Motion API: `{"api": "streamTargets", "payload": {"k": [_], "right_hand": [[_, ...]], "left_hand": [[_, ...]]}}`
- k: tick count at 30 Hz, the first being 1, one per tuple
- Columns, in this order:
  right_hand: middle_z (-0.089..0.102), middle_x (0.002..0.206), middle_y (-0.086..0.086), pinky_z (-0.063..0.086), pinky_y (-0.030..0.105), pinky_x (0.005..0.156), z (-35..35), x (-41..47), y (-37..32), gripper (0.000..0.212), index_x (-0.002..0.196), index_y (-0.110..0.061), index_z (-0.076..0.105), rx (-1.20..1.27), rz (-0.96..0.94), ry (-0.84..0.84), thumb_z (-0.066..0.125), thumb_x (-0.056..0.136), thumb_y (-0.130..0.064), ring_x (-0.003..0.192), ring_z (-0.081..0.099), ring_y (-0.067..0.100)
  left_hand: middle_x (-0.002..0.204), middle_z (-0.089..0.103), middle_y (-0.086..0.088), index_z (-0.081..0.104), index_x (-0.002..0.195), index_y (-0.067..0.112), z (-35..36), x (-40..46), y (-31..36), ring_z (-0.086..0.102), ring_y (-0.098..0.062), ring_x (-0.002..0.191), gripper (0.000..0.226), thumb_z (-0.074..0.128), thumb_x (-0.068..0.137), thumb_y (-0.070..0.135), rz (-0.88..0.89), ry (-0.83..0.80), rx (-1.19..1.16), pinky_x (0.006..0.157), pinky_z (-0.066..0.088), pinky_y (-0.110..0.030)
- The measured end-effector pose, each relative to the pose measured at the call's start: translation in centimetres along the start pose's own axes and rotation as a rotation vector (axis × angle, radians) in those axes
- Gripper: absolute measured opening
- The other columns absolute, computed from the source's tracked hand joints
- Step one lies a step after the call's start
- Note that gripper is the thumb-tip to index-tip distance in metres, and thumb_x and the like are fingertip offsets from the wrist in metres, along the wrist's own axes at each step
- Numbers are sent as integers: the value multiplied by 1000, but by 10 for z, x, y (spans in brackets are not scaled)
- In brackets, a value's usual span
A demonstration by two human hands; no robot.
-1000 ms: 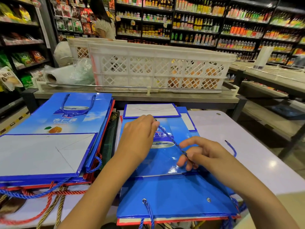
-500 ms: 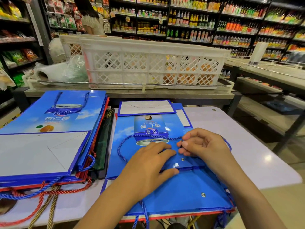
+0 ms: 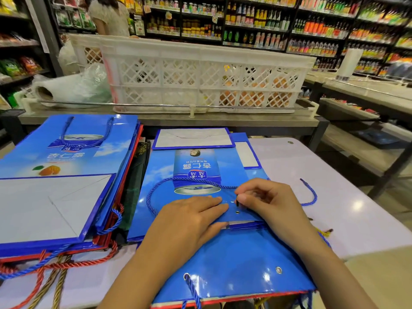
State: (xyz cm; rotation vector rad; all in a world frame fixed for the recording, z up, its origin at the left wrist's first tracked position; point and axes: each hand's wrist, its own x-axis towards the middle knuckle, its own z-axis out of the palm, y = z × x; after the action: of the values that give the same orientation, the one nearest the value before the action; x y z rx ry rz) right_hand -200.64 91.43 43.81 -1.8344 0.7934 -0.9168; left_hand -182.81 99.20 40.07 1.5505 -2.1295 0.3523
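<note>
Change: a second ago my left hand (image 3: 189,219) lay farther up the blue bag (image 3: 196,170) and my right hand (image 3: 265,201) was drawing the cord (image 3: 156,188) out to the right. Now both have come together at the bag's near folded edge.
Left fingers: straight and together, pressing that edge flat just left of the eyelet (image 3: 237,212).
Right fingers: clamped on the cord's dark tip, just above the eyelet and not yet in it.
Meaning: I judge the threading is about to start, with the tip still to go down through that hole.
Bag: flat in the middle of the surface (image 3: 334,170), on top of other flat bags. I see nothing in it.
Crate: the white lattice crate (image 3: 200,70) on the far side has round orange-brown things in its right half. I cannot tell what they are.
Stack: the stack of bags (image 3: 66,152) at the left lies flat and folded.
</note>
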Motion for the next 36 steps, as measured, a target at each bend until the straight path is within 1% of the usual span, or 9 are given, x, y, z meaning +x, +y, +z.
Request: {"api": "streamTargets", "payload": {"k": [5,9,13,20,25,28,31,33,36], "right_hand": [[68,68,-5,45,10,65,-1,-1,5,12,79,-13,69,1,-11,-36,68,83,-2,64,63,3],[68,70,-5,45,11,65,-2,-2,8,17,76,-20,70,-11,-17,-44,70,82,-4,65,62,5],[69,73,-5,45,12,67,-1,-2,9,16,77,-22,71,-47,-22,-45,71,81,-7,67,61,4],[66,70,-16,41,7,64,-1,-3,6,12,79,-19,71,-109,-42,-86,69,83,-8,65,56,-4],[63,87,-8,43,11,75,0,-4,12,17,79,-21,71,-197,-129,-84,67,86,-6,84,61,7],[61,100,-10,42,9,83,-2,-5,12,12,81,-20,73,-183,-146,-79,61,85,-19,101,59,4],[61,104,-13,41,9,86,-3,-8,12,20,88,-18,72,-181,-186,-140,58,80,-31,106,59,6],[63,104,-11,42,11,88,-3,-9,12,18,93,-17,69,-205,-210,-168,61,80,-25,107,60,9],[64,104,-11,43,12,87,-3,-10,12,21,100,-16,68,-235,-243,-152,62,80,-11,104,61,9]], "left_hand": [[103,72,14,74,101,29,0,0,2,69,-4,90,41,40,88,47,-21,34,29,59,51,-17],[103,72,13,74,101,27,0,-1,3,70,-6,89,41,39,89,46,-25,63,3,56,51,-18],[105,72,13,74,102,29,-1,-2,4,69,-5,92,54,24,98,50,-30,53,13,59,51,-18],[101,73,12,76,98,26,-2,-2,6,70,-5,88,41,40,87,45,-30,76,38,62,51,-18],[100,73,11,76,98,25,-2,-2,7,70,-7,88,40,42,87,43,-40,118,32,69,46,-17],[99,74,9,76,100,24,-2,-3,6,70,-8,87,40,41,88,41,-51,144,41,80,40,-23],[96,74,10,76,100,24,-2,-4,6,70,-9,84,44,37,93,43,-58,173,61,74,42,-22],[87,73,8,75,95,22,-2,-5,6,69,-13,77,44,35,97,42,-73,222,68,66,44,-23],[71,66,3,71,81,18,-4,-7,6,63,-21,64,39,43,97,39,-114,335,110,57,45,-35]]}}
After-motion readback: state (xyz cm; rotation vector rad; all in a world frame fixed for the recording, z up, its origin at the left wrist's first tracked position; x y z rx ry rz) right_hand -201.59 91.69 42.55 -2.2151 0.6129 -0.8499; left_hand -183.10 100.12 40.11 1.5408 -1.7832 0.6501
